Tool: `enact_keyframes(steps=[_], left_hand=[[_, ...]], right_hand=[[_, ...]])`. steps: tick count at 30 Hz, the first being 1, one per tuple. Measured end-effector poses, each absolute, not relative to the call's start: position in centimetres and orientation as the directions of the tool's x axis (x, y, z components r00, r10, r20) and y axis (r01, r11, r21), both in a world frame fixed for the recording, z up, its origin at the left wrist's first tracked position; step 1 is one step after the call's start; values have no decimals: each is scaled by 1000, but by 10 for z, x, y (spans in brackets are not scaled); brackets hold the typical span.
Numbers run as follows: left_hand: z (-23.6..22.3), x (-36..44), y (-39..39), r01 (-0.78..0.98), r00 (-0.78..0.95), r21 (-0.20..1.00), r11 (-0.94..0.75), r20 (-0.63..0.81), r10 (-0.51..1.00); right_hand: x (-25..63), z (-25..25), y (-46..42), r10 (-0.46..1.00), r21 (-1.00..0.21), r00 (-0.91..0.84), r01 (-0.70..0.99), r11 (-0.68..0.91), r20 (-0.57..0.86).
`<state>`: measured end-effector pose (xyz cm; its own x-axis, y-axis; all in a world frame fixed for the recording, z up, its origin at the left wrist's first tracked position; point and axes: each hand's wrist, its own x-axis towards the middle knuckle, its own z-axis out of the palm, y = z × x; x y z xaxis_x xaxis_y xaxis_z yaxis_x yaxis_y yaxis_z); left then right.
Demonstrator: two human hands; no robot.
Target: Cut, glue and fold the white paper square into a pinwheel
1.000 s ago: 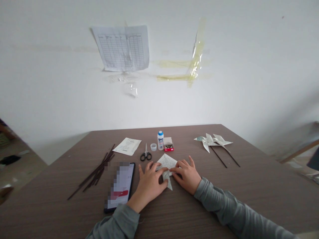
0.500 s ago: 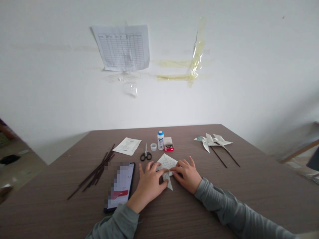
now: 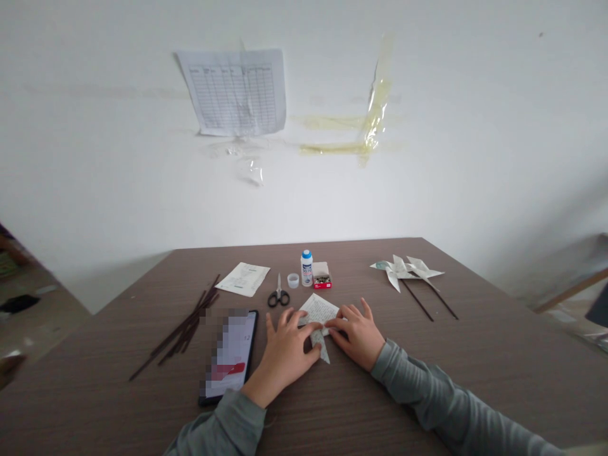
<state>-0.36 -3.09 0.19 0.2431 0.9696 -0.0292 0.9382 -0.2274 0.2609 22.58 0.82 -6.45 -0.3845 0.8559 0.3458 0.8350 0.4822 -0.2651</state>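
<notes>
A folded sheet of written paper [image 3: 319,308] lies on the brown table [image 3: 475,354] in front of me. My left hand [image 3: 285,351] rests flat on its left part, fingers stretched out and spread. My right hand [image 3: 357,332] presses on its right part, fingers extended, with the index fingertip meeting my left fingertips on the fold. A pointed flap of the paper [image 3: 323,350] sticks out between both hands toward me. Neither hand lifts anything off the table.
A phone [image 3: 228,356] lies left of my left hand, and a bundle of dark sticks [image 3: 183,327] lies further left. Behind the paper are scissors [image 3: 278,294], a glue bottle [image 3: 306,267], a small cap [image 3: 293,280], a pin box [image 3: 322,276] and a paper slip [image 3: 245,278]. Two paper pinwheels [image 3: 406,268] lie at right.
</notes>
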Motion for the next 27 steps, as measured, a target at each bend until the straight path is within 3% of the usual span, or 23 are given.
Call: enact_keyframes(steps=[20, 27], left_hand=[[-1, -5, -28, 932, 244, 276, -234, -4, 970], [-1, -5, -29, 941, 244, 254, -224, -50, 969]], right_hand=[[226, -62, 5, 847, -255, -395, 831, 494, 355], [228, -70, 9, 854, -303, -362, 822, 482, 374]])
